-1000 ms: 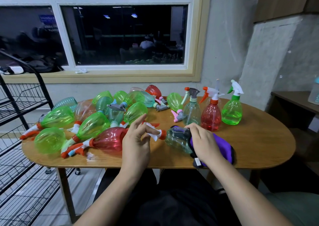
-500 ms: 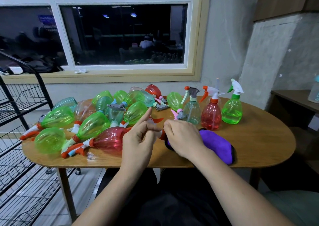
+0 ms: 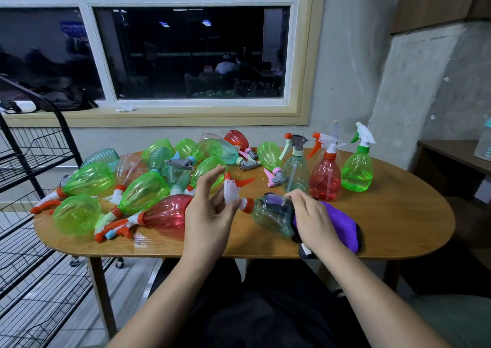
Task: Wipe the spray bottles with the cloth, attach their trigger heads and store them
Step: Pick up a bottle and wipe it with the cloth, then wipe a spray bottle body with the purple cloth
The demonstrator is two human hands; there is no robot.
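By the table's (image 3: 398, 230) front edge the right hand (image 3: 310, 217) grips the bottle (image 3: 271, 214) through the cloth (image 3: 337, 220). The left hand (image 3: 210, 212), fingers mostly spread, lightly pinches the head (image 3: 230, 188). The head should probably be turned squarely with the bottle held steady, so the threads do not cross.

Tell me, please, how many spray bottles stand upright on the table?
3, in a row at the far right: clear bottle, red bottle, green bottle. A nozzle tip behind the red one may belong to a hidden fourth.
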